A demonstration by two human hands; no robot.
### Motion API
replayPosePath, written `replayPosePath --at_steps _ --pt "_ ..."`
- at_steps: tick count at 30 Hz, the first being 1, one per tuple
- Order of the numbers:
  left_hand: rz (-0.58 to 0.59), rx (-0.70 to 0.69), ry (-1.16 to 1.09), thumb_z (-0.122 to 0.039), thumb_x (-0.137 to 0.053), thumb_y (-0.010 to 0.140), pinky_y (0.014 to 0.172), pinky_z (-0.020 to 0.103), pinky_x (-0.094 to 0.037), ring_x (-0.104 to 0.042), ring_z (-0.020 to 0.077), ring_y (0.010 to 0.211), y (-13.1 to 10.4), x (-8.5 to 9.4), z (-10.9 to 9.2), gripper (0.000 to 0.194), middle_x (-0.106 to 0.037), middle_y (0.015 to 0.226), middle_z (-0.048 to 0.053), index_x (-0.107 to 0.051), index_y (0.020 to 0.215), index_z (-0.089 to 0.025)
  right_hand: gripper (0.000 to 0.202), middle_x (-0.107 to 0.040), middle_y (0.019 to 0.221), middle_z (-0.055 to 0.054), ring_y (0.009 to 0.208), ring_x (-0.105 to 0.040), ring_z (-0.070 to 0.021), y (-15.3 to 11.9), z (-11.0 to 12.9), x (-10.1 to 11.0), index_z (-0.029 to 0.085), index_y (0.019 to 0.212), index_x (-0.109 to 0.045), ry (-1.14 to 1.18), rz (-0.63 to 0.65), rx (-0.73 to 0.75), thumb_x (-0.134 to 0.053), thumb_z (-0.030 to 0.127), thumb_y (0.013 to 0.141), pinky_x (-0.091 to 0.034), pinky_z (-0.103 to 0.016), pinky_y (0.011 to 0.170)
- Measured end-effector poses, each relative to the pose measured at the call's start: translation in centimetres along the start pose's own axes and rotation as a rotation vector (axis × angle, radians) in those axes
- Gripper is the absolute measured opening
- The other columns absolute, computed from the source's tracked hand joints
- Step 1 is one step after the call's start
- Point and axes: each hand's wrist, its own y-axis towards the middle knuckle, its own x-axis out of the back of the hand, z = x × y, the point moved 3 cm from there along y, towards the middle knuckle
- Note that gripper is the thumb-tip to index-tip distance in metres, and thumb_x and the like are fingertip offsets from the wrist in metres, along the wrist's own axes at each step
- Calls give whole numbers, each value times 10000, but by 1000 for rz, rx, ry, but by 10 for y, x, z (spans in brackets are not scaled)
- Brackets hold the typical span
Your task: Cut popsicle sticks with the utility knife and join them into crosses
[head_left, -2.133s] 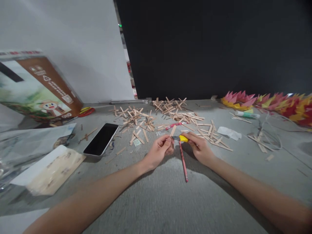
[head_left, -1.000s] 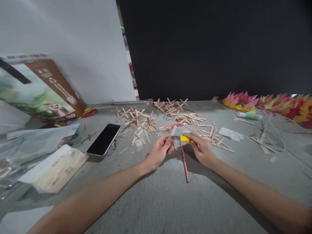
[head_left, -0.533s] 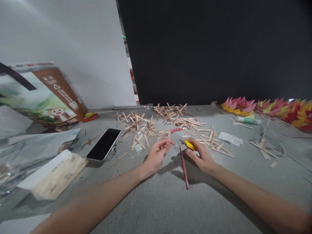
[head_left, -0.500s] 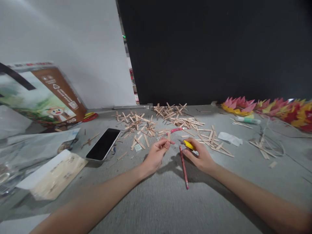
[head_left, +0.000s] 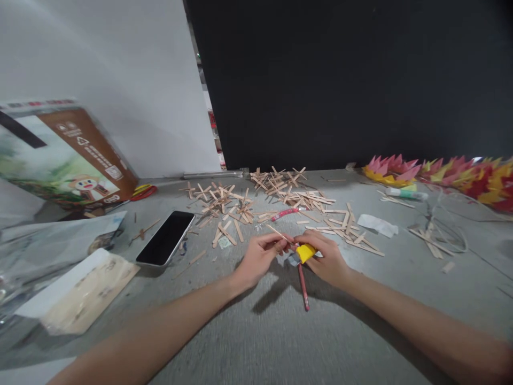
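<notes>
Pinched in the fingers of my left hand (head_left: 259, 258) is a thin wooden stick (head_left: 276, 231), slanting up to the left. My right hand (head_left: 328, 259) is closed around a yellow-handled tool (head_left: 306, 253), with a blurred grey part at its left end. The fingertips of both hands meet or nearly meet at the stick's lower end. Below them, a red pencil (head_left: 303, 289) lies on the grey table (head_left: 256, 342), its upper end hidden by the tool and hand.
Wooden sticks (head_left: 224, 200) lie piled behind my hands and to the right (head_left: 348, 230). A phone (head_left: 166, 238), a plastic packet (head_left: 88, 294) and a printed bag (head_left: 88, 160) are at left. Paper flowers (head_left: 393, 168), a glue stick (head_left: 406, 194) and a cable (head_left: 467, 235) are at right.
My hands have come together. The yellow tool has turned and moved down toward the left hand, now covering the pencil's top. The stick, upright before, now slants left. The view has shifted slightly.
</notes>
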Motion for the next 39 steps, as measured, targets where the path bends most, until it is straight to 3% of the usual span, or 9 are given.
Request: replayPosePath --at_steps 3,6,13,19,27,31,35,39 --pt "23 -38 -14 -411 -755 907 877 321 -499 -652 199 932 -4 -3 -4 277 -728 1031 85 -767 1068 -185 156 -694 858 -50 795 -639 -225 1 -2 4 256 1072 -677 -19 -30 10 -587 174 975 -486 -363 719" --pt "12 -39 -112 -399 -757 910 808 286 -495 -620 159 863 -9 -2 -5 297 -667 1004 35 -659 1126 -220 210 -701 886 -55 815 -621 -240 1 -8 13 269 1131 -696 -154 -38 76 -582 167 988 -460 -396 761" --pt "22 113 -141 -547 -611 963 530 226 -337 -436 97 571 -6 0 2 420 -493 680 -28 -576 781 -170 320 -737 961 -62 840 -606 -257 -1 -18 26 308 1267 -691 -411 1 196 -610 176 987 -425 -423 804" --pt "49 160 -156 -466 -651 921 489 221 -295 -403 100 527 -3 1 6 325 -457 601 -44 -607 785 -174 346 -745 976 -65 860 -598 -250 -1 -9 25 293 1323 -672 -456 5 251 -558 172 1020 -428 -417 828" --pt "53 230 -197 -599 -514 884 444 213 -221 -301 87 458 -6 4 5 452 -400 560 -51 -591 753 -174 352 -740 930 -68 869 -597 -220 -2 2 28 188 1338 -658 -635 -19 425 -560 94 1013 -442 -391 864" --pt "81 244 -215 -642 -477 909 429 205 -233 -286 85 436 -5 1 5 497 -354 513 -69 -576 749 -182 356 -729 928 -67 879 -594 -222 -2 1 29 199 1326 -661 -654 -1 446 -593 87 996 -439 -391 886" --pt "103 239 -112 -597 -651 902 417 186 -238 -303 63 407 -5 -2 6 435 -353 494 -103 -556 796 -185 407 -711 944 -70 870 -582 -235 -2 -1 28 223 1360 -624 -615 14 405 -593 79 980 -440 -403 868" --pt "62 169 -129 -595 -607 956 401 177 -256 -325 52 385 -4 -3 4 410 -369 545 -115 -550 900 -192 434 -648 1018 -120 921 -578 -289 -1 -2 28 200 1402 -530 -447 -23 258 -623 277 985 -466 -433 829"
